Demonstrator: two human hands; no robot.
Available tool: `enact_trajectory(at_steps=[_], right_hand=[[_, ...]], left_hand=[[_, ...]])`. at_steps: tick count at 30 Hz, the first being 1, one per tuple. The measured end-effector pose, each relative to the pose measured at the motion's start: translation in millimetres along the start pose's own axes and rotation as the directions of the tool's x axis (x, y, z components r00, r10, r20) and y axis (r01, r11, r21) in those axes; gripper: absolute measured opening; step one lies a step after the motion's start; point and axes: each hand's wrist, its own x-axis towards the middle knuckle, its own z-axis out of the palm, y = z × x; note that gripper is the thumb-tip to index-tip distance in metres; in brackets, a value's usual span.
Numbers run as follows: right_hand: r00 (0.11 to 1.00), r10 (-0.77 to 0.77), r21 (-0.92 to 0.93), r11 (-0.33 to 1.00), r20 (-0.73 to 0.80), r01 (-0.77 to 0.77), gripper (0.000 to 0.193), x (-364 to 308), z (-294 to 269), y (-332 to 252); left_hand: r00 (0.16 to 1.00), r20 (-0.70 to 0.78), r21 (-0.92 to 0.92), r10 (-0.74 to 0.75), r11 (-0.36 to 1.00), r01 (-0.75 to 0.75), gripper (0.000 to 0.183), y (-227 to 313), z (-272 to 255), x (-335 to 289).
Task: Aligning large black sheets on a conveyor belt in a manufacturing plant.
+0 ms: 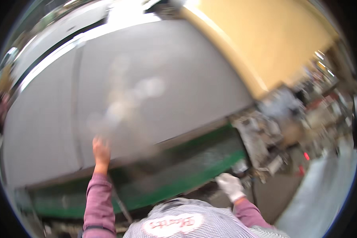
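Note:
My left hand (102, 150), bare below a mauve sleeve, reaches over the near edge of a broad flat grey surface (186, 75). Its fingertips are smeared, and whether they touch the surface is unclear. A whitish glove covers my right hand (230, 186), which is beside the right end of a green-edged frame (186, 172) along the surface's near side. The fingers of that hand are blurred too, and I cannot make out anything held. A dark seam (76, 103) crosses the grey surface near my left hand.
Beyond the grey surface at the upper right stands a large yellow panel (261, 35). Blurred clutter (281, 119) lies along the right side. A pale blue-grey strip (321, 186) runs at the lower right. Another person (0, 107) is at the far left rim.

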Motion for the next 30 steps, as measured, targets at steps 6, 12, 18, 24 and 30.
enact_trajectory(at_steps=[6, 12, 18, 24, 30], right_hand=[[0.88, -0.039, 0.347, 0.91, -0.473, 0.227, 0.013, 55, -19, -7], [0.679, -0.586, 0.109, 0.716, -0.443, 0.689, 0.031, 136, 0, -211], [0.786, -0.581, -0.138, 0.814, -0.214, 0.564, 0.056, 188, 55, -304], [0.811, -0.57, -0.242, 0.812, -0.134, 0.531, 0.052, 193, 43, -271], [0.901, -0.426, -0.396, 0.843, -0.077, 0.365, 0.059, 254, -3, -162]], left_hand=[[0.861, -0.062, 0.443, -0.504, 0.759, 0.476, 0.072, -158, -80, -19], [0.795, 0.11, 0.369, -0.596, 0.768, 0.524, 0.079, -117, -86, -38], [0.928, 0.139, 0.297, -0.346, 0.908, 0.294, 0.058, -72, -49, -24], [0.858, -0.187, 0.352, -0.478, 0.783, 0.513, 0.041, -211, -151, -63], [0.822, -0.007, 0.397, -0.569, 0.753, 0.525, 0.046, -208, -150, -58]])
